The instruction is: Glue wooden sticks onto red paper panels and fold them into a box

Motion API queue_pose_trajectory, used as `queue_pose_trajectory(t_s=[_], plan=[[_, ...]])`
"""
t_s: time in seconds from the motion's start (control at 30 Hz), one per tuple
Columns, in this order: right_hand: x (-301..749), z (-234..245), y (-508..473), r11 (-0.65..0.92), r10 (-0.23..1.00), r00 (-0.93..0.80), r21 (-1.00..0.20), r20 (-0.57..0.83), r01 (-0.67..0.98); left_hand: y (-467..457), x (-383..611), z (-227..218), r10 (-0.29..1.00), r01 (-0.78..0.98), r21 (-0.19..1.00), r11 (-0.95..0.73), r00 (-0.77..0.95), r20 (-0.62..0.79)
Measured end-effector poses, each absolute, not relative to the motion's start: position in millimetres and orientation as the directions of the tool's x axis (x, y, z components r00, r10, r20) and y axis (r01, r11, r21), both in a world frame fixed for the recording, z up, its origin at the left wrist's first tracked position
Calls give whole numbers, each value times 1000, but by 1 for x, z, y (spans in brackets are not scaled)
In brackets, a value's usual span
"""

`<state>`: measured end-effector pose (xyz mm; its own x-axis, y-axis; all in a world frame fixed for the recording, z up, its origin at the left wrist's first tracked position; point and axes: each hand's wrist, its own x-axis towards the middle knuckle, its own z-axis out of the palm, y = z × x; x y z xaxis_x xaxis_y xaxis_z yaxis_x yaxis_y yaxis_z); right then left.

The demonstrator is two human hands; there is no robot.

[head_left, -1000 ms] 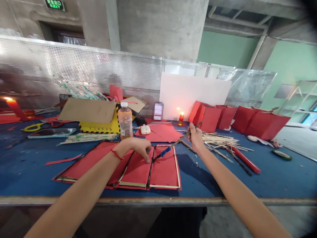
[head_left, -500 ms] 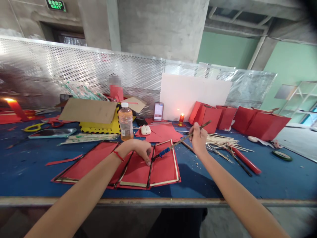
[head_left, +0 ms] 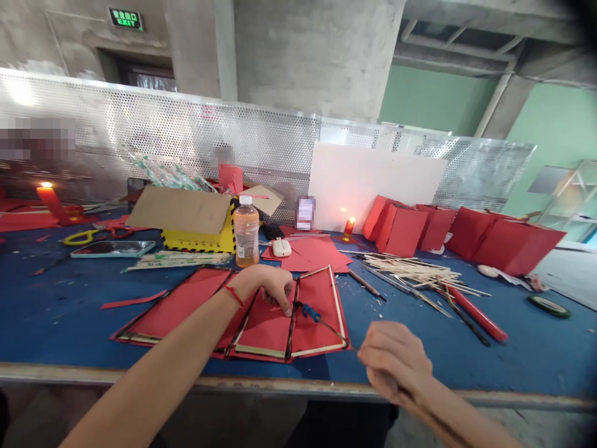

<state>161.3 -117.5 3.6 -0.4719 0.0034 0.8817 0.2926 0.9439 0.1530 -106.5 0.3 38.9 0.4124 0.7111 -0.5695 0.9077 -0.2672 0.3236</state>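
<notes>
Red paper panels (head_left: 261, 317) edged with thin wooden sticks lie flat on the blue table (head_left: 60, 311) in front of me. My left hand (head_left: 268, 286) presses down on the panels near a dark stick joint, fingers curled onto the paper. My right hand (head_left: 394, 364) is closed near the table's front edge, gripping a thin stick tool with a blue part (head_left: 310, 311) whose tip reaches the joint beside my left fingers.
An orange drink bottle (head_left: 246, 231), a yellow box with a cardboard flap (head_left: 186, 218), a phone (head_left: 114, 249), scissors (head_left: 81, 236) and a white mouse (head_left: 281, 247) stand behind the panels. A pile of sticks (head_left: 410, 270), red paper boxes (head_left: 466, 233) and two lit candles (head_left: 347, 229) lie further off.
My right hand has swung from behind the panels down to the table's front edge, turning the stick tool round the joint. The left hand has stayed on the panels.
</notes>
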Motion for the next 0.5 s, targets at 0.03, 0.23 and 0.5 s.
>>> queue_pose_trajectory(t_s=[0.03, 0.23, 0.5], plan=[[162, 7, -125, 938, -53, -523, 222, 851, 266, 0, -106, 39, 711, 909, 326, -260, 408, -572], [147, -6, -147, 901, -68, -587, 302, 806, 310, 0, -107, 38, 722, 905, 344, -250, 411, -557], [127, -55, -150, 846, -15, -494, 274, 870, 458, 1, -107, 37, 714, 903, 350, -250, 416, -563]])
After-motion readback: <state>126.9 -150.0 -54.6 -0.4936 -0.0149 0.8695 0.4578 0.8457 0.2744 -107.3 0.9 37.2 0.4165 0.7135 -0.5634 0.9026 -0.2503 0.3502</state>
